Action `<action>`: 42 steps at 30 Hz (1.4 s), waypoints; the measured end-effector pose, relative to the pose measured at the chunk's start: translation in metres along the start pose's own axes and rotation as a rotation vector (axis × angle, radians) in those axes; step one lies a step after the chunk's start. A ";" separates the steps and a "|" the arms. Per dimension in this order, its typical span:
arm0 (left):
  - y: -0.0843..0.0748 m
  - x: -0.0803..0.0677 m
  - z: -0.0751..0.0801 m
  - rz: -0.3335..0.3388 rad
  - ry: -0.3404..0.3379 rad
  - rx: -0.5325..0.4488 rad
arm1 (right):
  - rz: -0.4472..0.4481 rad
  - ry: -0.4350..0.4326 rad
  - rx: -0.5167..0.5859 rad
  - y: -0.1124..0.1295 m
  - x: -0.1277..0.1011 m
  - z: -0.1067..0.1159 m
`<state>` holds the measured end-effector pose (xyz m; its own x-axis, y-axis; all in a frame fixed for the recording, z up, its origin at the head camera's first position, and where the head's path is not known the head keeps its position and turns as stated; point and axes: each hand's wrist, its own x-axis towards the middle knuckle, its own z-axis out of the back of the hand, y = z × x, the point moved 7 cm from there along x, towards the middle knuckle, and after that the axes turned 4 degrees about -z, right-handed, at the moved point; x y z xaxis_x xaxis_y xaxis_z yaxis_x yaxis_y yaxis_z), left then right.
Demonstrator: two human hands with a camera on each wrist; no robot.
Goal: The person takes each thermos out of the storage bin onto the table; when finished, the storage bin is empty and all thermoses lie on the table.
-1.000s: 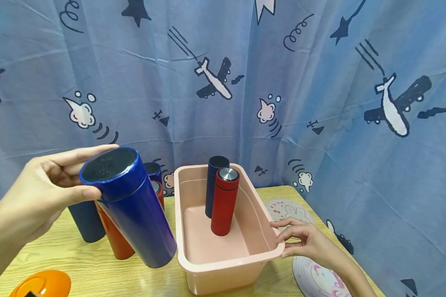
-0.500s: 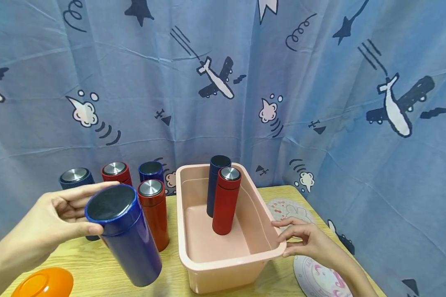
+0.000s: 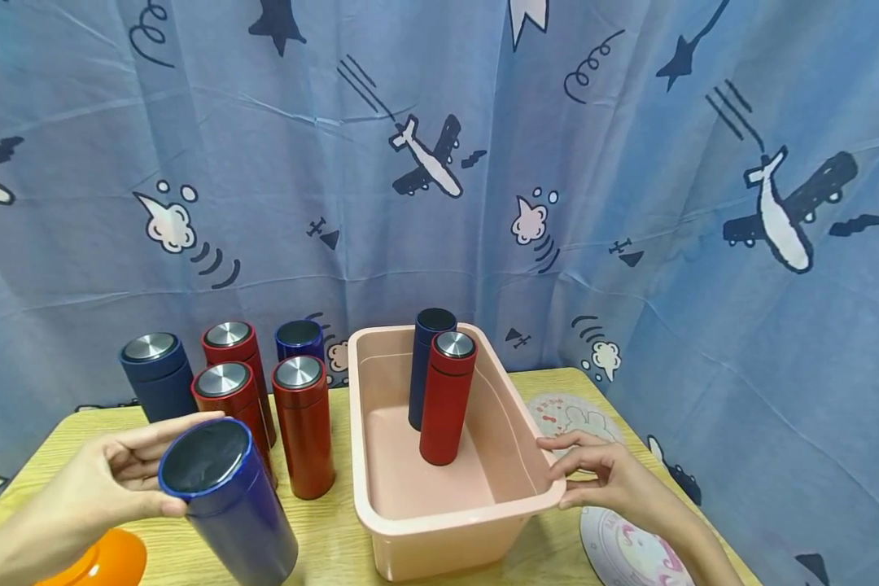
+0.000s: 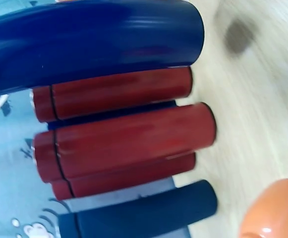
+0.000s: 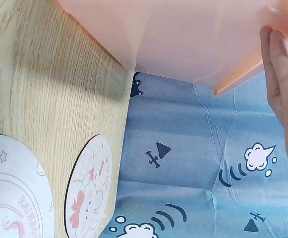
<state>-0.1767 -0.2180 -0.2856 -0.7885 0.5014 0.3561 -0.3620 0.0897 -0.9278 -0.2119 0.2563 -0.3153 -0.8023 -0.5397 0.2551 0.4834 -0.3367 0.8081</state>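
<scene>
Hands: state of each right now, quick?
Left hand: holding a glossy blue bottle near its top, between thumb and fingers.
Right hand: holding the pink bin by its rim.

The blue flask (image 3: 245, 521) nearest me has a smooth, glossy coat, light streaking along its side, and its dark top (image 3: 205, 458) looks shiny as well. On the red flask (image 3: 305, 443) closest to the box, the finish is smooth with a softer sheen, and the lid's disc (image 3: 298, 372) is bright, brushed-looking metal. The navy flask (image 3: 159, 391) seems duller, nearer matt. That peach box (image 3: 447, 560) looks like smooth moulded plastic, faintly glossy. The orange bowl (image 3: 113, 561) gleams like hard plastic. The tabletop (image 3: 330, 533) shows pale wood grain; the curtain (image 3: 264, 187) is creased, matt printed cloth.
</scene>
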 end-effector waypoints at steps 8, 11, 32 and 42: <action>0.018 -0.015 0.020 0.019 -0.006 -0.026 | 0.004 0.002 0.015 0.000 0.000 -0.001; 0.020 -0.020 0.030 0.009 -0.028 -0.015 | 0.027 0.005 0.033 0.002 -0.001 -0.001; 0.017 -0.032 0.094 -0.085 -0.155 0.068 | 0.036 -0.013 0.025 0.004 -0.001 0.001; 0.020 -0.030 0.112 -0.084 -0.154 0.112 | 0.034 0.012 0.049 0.001 -0.001 0.000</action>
<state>-0.2161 -0.3281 -0.3027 -0.8168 0.3582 0.4523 -0.4759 0.0251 -0.8792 -0.2106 0.2561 -0.3144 -0.7812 -0.5597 0.2765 0.4922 -0.2797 0.8243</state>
